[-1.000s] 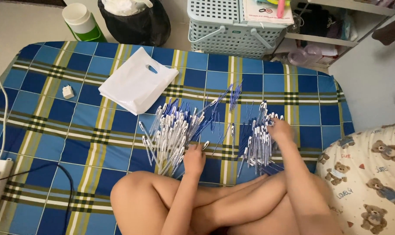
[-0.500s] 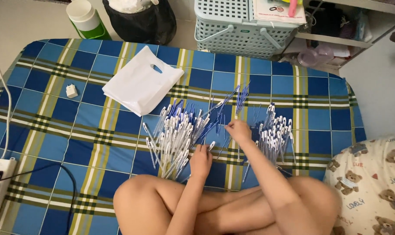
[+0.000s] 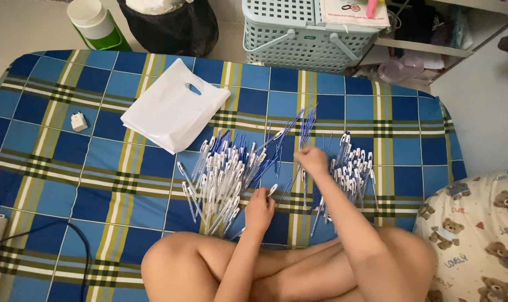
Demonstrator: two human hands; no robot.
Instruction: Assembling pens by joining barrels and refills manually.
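Note:
I sit cross-legged on a blue, yellow and white checked mat [image 3: 125, 179]. A big pile of white and blue pens [image 3: 223, 176] lies in front of my knees. My left hand [image 3: 259, 211] rests at its right edge, fingers closed on one white pen. A loose scatter of thin blue refills [image 3: 301, 126] lies in the middle. My right hand [image 3: 312, 161] hovers just below them, fingers pinched on a thin blue refill that hangs down from it. A second, smaller pile of pens [image 3: 354, 170] lies to the right of that hand.
A white plastic carrier bag [image 3: 173, 109] lies flat behind the pens. A small white plug [image 3: 79, 121] sits at the left. Beyond the mat stand a grey-green basket [image 3: 307, 33], a black bag [image 3: 170, 25] and a green-and-white jug [image 3: 97, 25]. A bear-print pillow [image 3: 477, 235] is at right.
My right hand has left the right-hand pile and moved left and forward to the blue refills in the middle. My left hand has stayed by the big pile.

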